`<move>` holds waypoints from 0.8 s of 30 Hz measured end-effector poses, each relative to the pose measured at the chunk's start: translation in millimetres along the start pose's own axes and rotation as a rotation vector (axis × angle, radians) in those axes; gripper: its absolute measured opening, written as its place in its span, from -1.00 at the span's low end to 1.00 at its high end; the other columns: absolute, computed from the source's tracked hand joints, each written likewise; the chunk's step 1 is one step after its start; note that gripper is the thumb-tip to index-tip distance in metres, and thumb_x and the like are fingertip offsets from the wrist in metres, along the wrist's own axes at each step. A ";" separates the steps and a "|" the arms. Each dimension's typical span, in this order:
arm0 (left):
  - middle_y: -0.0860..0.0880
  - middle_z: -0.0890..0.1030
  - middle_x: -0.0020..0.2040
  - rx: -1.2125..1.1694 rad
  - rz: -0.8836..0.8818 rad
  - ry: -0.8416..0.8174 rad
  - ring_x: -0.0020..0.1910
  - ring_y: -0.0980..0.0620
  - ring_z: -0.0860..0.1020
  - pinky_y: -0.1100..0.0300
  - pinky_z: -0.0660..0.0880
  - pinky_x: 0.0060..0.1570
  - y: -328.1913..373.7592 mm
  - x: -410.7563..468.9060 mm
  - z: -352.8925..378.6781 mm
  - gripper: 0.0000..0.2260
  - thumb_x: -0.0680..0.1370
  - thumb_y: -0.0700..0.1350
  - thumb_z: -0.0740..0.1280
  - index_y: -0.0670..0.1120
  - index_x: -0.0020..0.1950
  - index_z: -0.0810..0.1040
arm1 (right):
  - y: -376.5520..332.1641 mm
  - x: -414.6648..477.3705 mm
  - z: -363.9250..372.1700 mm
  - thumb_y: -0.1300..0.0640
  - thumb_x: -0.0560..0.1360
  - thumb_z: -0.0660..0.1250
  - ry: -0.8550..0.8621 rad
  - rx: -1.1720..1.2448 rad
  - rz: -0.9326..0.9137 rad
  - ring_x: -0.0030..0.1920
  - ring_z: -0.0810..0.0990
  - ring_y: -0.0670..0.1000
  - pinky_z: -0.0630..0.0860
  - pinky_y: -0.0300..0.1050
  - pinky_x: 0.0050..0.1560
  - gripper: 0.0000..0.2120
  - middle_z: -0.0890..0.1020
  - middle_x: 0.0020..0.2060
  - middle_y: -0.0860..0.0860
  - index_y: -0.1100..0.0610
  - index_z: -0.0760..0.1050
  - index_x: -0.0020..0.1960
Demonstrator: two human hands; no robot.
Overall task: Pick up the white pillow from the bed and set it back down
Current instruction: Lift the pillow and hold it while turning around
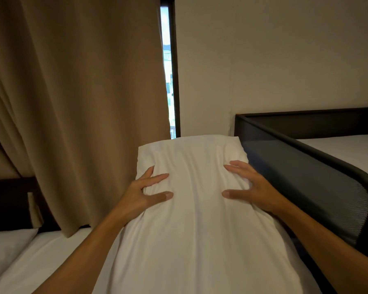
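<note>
The white pillow [197, 213] fills the middle of the view, held up on end in front of me, its top edge level with the bottom of the window. My left hand [146, 194] grips its left side, fingers spread and pressed into the fabric. On the right side, my right hand [250, 187] grips it the same way. The cloth bunches between my thumbs. The bed [47, 255], with a white sheet, lies below at the lower left. The pillow's lower end runs out of the frame.
A brown curtain [79, 102] hangs at the left over a narrow window strip [168, 81]. A second white pillow [6, 247] lies at the far left by a dark headboard [9, 202]. A dark mesh bed rail [317, 183] separates another mattress [348, 151] at the right.
</note>
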State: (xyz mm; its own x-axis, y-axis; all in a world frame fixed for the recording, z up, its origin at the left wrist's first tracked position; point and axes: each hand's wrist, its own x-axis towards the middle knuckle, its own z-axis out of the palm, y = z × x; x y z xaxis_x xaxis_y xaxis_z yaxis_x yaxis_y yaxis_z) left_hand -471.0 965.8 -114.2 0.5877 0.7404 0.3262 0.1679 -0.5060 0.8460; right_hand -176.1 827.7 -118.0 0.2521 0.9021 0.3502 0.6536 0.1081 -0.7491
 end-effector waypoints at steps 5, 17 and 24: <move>0.13 0.18 0.55 -0.023 0.044 -0.028 0.31 0.35 0.19 0.54 0.18 0.13 -16.7 65.0 -28.3 -0.50 0.34 0.00 0.53 0.20 0.26 0.55 | -11.0 59.8 7.1 -0.25 0.14 0.52 0.044 -0.041 0.008 0.40 0.26 -0.13 0.19 -0.06 0.42 -0.16 0.28 0.44 -0.18 -0.18 0.39 0.39; 0.13 0.21 0.54 -0.060 0.122 -0.068 0.39 0.22 0.23 0.23 0.24 0.31 -34.8 175.3 -57.4 -0.50 0.38 -0.02 0.52 0.12 0.31 0.55 | -27.5 143.8 2.4 0.04 0.24 0.59 0.144 -0.032 -0.026 0.37 0.30 -0.18 0.20 -0.26 0.36 -0.30 0.34 0.39 -0.13 -0.06 0.48 0.35; 0.13 0.21 0.54 -0.021 0.151 -0.069 0.34 0.26 0.23 0.26 0.23 0.28 -41.5 216.5 -45.4 -0.50 0.36 0.03 0.53 0.18 0.29 0.56 | -6.4 170.6 -11.8 -0.01 0.21 0.59 0.171 -0.041 -0.023 0.39 0.29 -0.17 0.20 -0.24 0.36 -0.29 0.34 0.39 -0.14 -0.10 0.48 0.34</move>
State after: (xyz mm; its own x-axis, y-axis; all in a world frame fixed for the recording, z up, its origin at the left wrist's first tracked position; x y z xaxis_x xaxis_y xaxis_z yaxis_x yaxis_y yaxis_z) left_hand -386.6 1167.3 -59.5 0.6577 0.6244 0.4214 0.0571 -0.5992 0.7986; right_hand -128.8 976.0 -46.9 0.3522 0.8147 0.4607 0.6884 0.1080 -0.7173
